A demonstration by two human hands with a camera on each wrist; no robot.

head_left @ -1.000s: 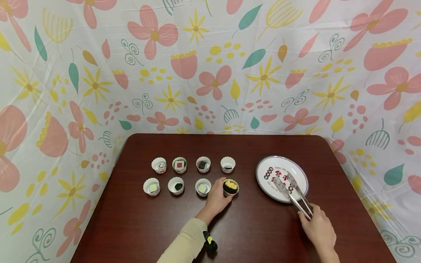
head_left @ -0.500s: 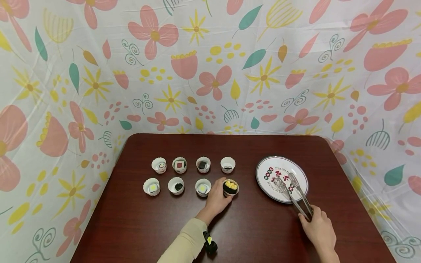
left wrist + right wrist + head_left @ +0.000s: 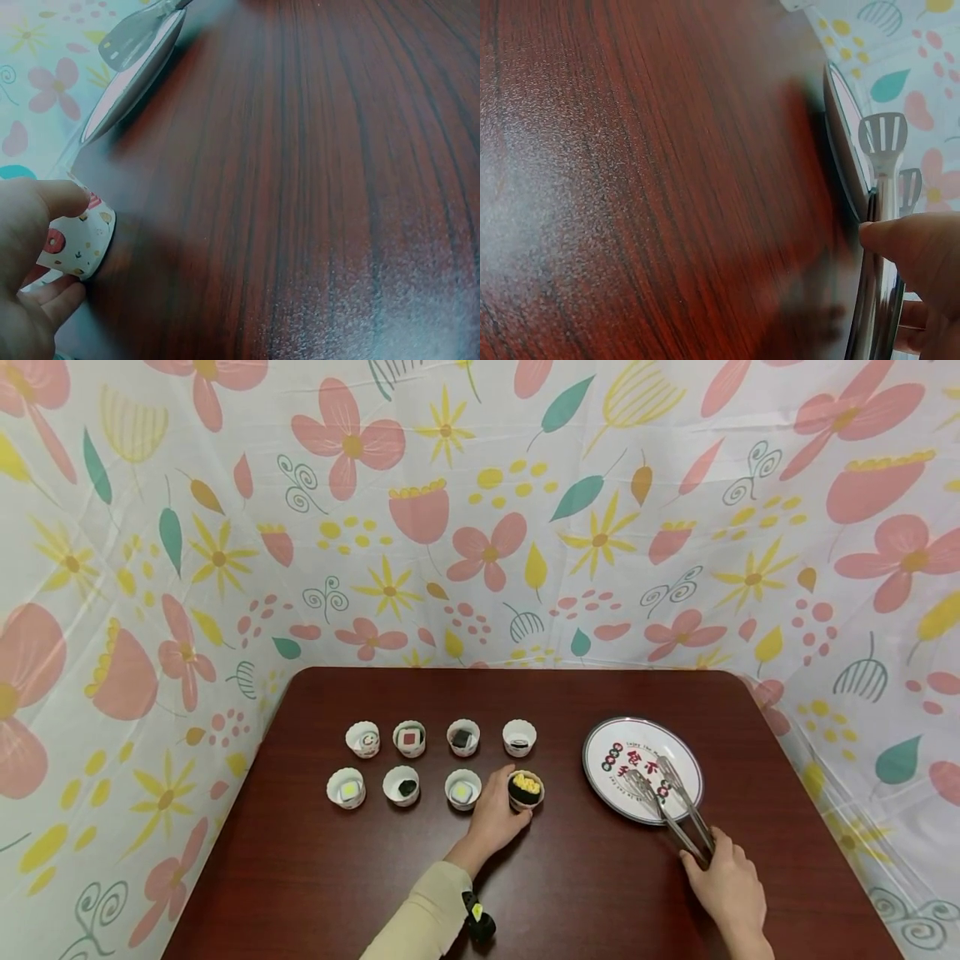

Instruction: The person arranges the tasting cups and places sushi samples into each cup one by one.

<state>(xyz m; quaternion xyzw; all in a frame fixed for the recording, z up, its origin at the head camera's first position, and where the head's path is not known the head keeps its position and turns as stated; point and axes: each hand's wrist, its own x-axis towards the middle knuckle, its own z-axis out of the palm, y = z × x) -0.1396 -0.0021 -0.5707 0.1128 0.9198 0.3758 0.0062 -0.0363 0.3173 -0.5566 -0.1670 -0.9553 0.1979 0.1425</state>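
Note:
My left hand grips a small paper cup by its side, at the right end of the front row. Inside that cup sits a sushi piece with a dark wrap and a yellow topping. My right hand holds metal tongs near their middle. Their slotted tips are spread apart over the white plate, which has a dark rim and red and black print. In the left wrist view, thumb and fingers wrap the cup's printed wall.
Several more white cups stand in two rows left of the plate, such as one holding a red-topped square piece and one with a yellow-centred piece. The dark wooden table meets a flowered cloth behind it.
The tongs' tips have spread slightly wider over the plate since the first frame. The left hand stays at the same cup, and the view shifts very slightly.

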